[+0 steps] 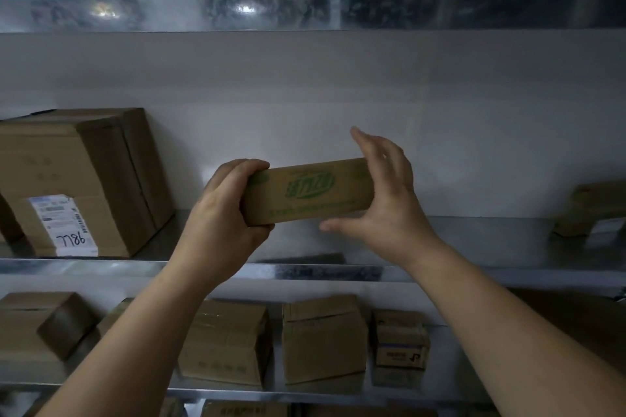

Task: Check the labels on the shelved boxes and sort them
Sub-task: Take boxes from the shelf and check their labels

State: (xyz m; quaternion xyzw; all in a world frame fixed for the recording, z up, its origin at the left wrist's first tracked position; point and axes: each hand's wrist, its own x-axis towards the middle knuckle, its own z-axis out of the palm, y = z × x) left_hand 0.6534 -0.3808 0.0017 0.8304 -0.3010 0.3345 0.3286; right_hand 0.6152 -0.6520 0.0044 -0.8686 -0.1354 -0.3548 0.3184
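**Item 1. Slim carton** (pixel 310 191). Brown card, with a green logo and a line of text on the face turned to the wearer; the print is too blurred to read. Location: in the air in front of the middle shelf (pixel 474 240), above its metal deck and touching no other box. The long side is near level with the printed face outward, judged to be held so for reading. No shipping label shows on this face.

**Item 2. Left hand** (pixel 223 213). Wraps the carton's left end, digits curled round the top and bottom edges. It is a firm clasp and probably carries the weight.

**Item 3. Right hand** (pixel 382 189). Spread wide, fingers straight, palm at the right end, thumb stretched beneath the lower edge. It steadies rather than clasps, and is likely placed to turn up another face.

**Item 4. Large carton** (pixel 78 179). Stands at the left of the same shelf. Its white label (pixel 64 225) faces out, the handwritten figures inverted.

**Item 5. Far-right carton** (pixel 589 210). Same shelf, well apart from the others; its pale label is unreadable.

**Item 6. Lower-shelf cartons** (pixel 323 337). A row on the lower shelf (pixel 440 379), beneath the arms.
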